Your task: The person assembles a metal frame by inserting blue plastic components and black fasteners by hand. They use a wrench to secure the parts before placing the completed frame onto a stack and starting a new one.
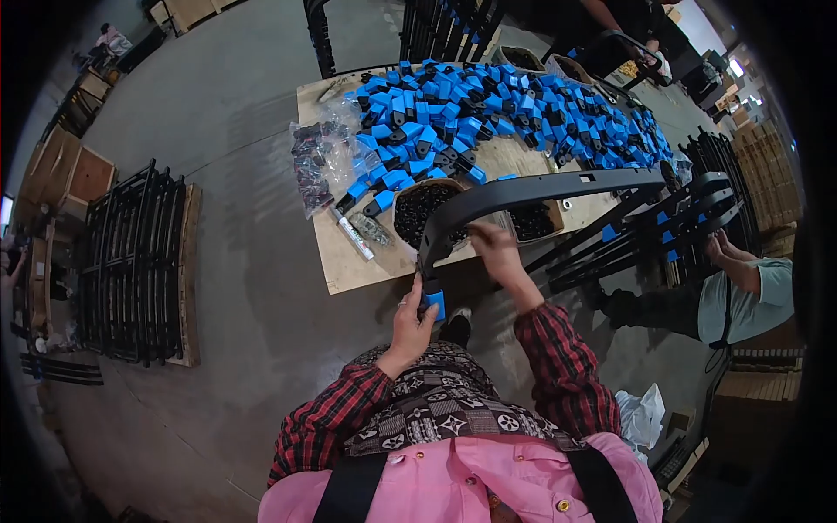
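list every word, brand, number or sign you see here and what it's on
None can be read for certain.
White marker-like tube on the table: seems to carry dark print, too small and blurred to read.
Clear plastic bags: no legible text.
Black curved bar: no lettering I can make out.
Patterned apron: decorative motifs, no readable words.

Tally: my hands, two: left hand, right hand. Curved black bar between them: one. Blue cap at its near end: one. Loose blue-and-black caps, heaped: well over a hundred, overlapping, exact count not readable. Plywood tabletop: one. Boxes of small black pieces, near edge: two. Containers, far edge: two. White marker: one. Co-worker in pale shirt: one. White plastic bag: one.
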Demonstrator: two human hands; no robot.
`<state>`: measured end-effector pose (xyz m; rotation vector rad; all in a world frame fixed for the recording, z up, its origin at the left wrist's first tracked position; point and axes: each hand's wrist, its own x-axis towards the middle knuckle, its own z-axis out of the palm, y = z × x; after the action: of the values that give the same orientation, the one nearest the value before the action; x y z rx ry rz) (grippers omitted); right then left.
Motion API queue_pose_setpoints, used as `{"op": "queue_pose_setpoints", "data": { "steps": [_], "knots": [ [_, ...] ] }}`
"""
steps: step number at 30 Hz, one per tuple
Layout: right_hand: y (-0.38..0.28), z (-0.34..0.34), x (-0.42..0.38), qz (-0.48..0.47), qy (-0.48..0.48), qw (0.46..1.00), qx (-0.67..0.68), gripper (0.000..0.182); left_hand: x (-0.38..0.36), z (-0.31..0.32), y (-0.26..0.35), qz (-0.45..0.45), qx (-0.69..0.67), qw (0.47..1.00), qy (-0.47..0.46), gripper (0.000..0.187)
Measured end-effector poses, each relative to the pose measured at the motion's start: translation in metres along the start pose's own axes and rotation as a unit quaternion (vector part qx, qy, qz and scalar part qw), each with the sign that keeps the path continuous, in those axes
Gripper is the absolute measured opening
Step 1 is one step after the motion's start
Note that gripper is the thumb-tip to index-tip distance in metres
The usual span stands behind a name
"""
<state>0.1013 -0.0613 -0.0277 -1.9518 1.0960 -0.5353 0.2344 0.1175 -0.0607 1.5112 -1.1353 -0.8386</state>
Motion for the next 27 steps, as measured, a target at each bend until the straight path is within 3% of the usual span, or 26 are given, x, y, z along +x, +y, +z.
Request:
{"op": "queue_pose_setpoints", "data": {
  "steps": [1,2,4,5,7,11,13,14,16,17,19,21,24,27],
  "knots": [
    [-0.002,0.0,0.018,-0.075,0.102,0.985,-0.114,0.027,0.0,0.0,-0.001,-0.001,0.006,1.0,-0.001,0.061],
    [-0.002,0.007,0.028,-0.079,0.101,0.986,-0.111,0.027,0.0,0.0,-0.001,0.0,0.009,1.0,0.003,0.061],
    [0.001,0.026,0.045,-0.051,-0.042,0.942,-0.328,0.017,0.001,0.0,0.0,0.01,0.0,1.0,0.008,0.062],
    [0.002,0.031,0.056,-0.056,-0.042,0.943,-0.325,0.017,0.002,0.0,0.002,0.011,0.003,1.0,0.012,0.062],
    [0.003,0.041,0.072,0.002,-0.181,0.89,-0.419,0.036,0.001,-0.001,0.005,-0.026,-0.041,0.999,0.007,0.06],
    [0.014,0.051,0.074,-0.037,-0.146,0.882,-0.446,0.03,0.002,-0.002,0.006,-0.055,-0.03,0.998,-0.003,0.061],
    [0.023,0.042,0.068,-0.206,-0.046,0.912,-0.351,0.011,0.001,-0.002,0.004,-0.04,-0.021,0.999,-0.008,0.063],
    [0.026,0.039,0.064,-0.203,-0.045,0.913,-0.352,0.011,0.002,-0.001,0.001,-0.04,-0.022,0.999,-0.011,0.063],
    [0.015,0.028,0.042,-0.134,-0.014,0.975,-0.179,0.012,0.002,0.003,-0.005,-0.007,-0.032,0.999,0.011,0.063],
    [0.012,0.028,0.028,-0.129,-0.012,0.975,-0.178,0.012,0.001,0.004,-0.006,-0.008,-0.032,0.999,0.005,0.063],
    [0.005,0.038,-0.003,-0.093,0.094,0.989,0.061,0.015,0.002,0.003,-0.002,-0.009,-0.013,1.0,0.009,0.063],
    [0.006,0.057,-0.041,-0.007,0.108,0.976,0.189,0.015,0.003,0.006,-0.003,-0.023,-0.025,0.999,0.015,0.062],
    [-0.011,0.077,-0.062,-0.012,0.17,0.964,0.204,0.017,0.002,0.007,-0.004,-0.031,-0.023,0.999,0.019,0.061],
    [-0.008,0.083,-0.057,0.046,0.156,0.946,0.279,0.017,0.002,0.004,0.003,-0.033,-0.002,0.999,0.011,0.061]
  ]
}}
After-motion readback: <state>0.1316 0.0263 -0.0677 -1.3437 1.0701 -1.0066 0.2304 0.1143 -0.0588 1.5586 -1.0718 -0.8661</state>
